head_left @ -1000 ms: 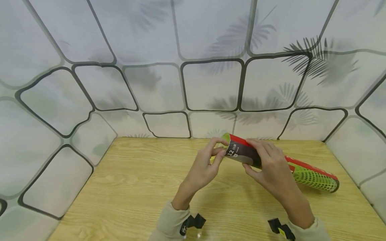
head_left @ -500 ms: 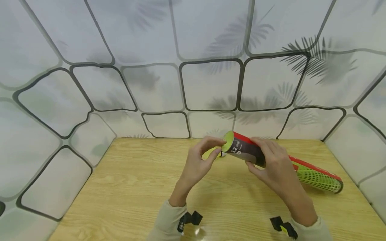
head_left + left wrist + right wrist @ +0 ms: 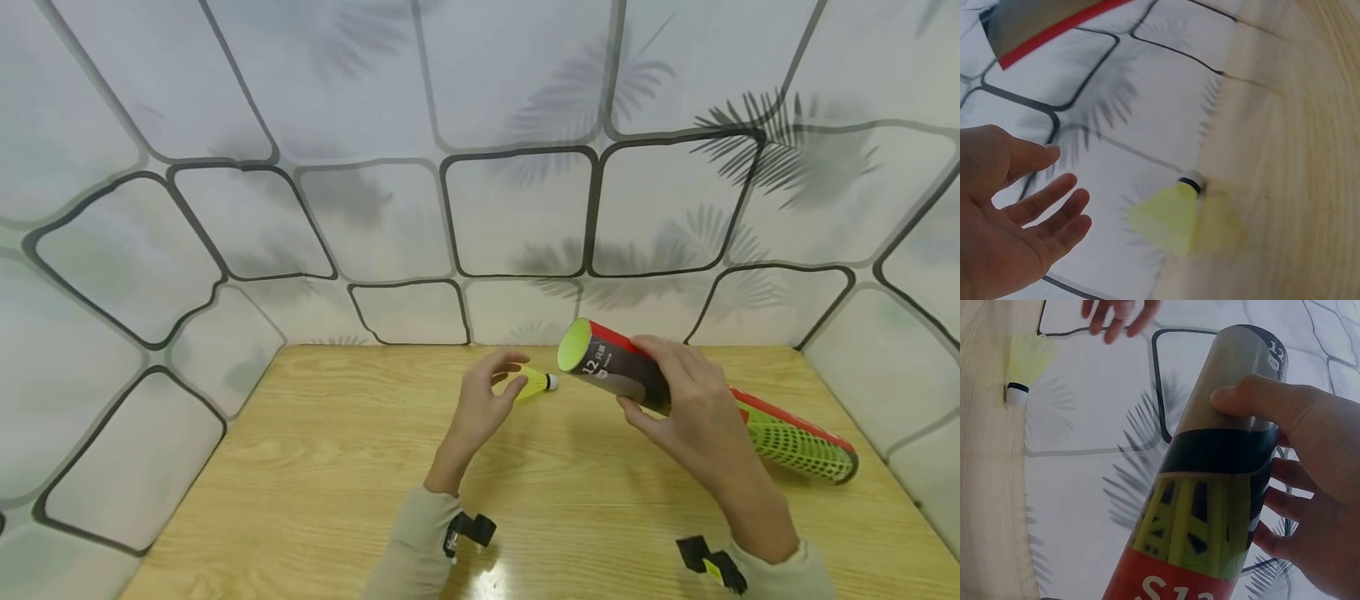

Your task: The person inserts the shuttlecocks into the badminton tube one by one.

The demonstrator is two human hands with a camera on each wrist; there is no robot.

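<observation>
My right hand (image 3: 693, 400) grips a shuttlecock tube (image 3: 618, 367) around its dark, printed section, thumb on one side and fingers on the other. The tube is tilted, its open end (image 3: 576, 344) facing up and left, with a pale green inside. Yellow-green shuttlecocks (image 3: 1200, 519) show through its clear wall in the right wrist view. To the left, my left hand (image 3: 480, 404) hovers with loosely bent fingers, holding nothing. Just beyond it, a yellow shuttlecock (image 3: 534, 383) with a white cork lies on the table, partly hidden by the fingers; the left wrist view shows hand and shuttlecock (image 3: 1169, 219) apart.
The wooden table (image 3: 337, 467) spreads beneath both hands. A white cloth (image 3: 517, 208) with dark line patterns and leaf prints stands along the back and both sides.
My left hand has drawn away from the tube's open end, leftward and down. The shuttlecock behind it has come into view. My right hand and the tube have shifted slightly right.
</observation>
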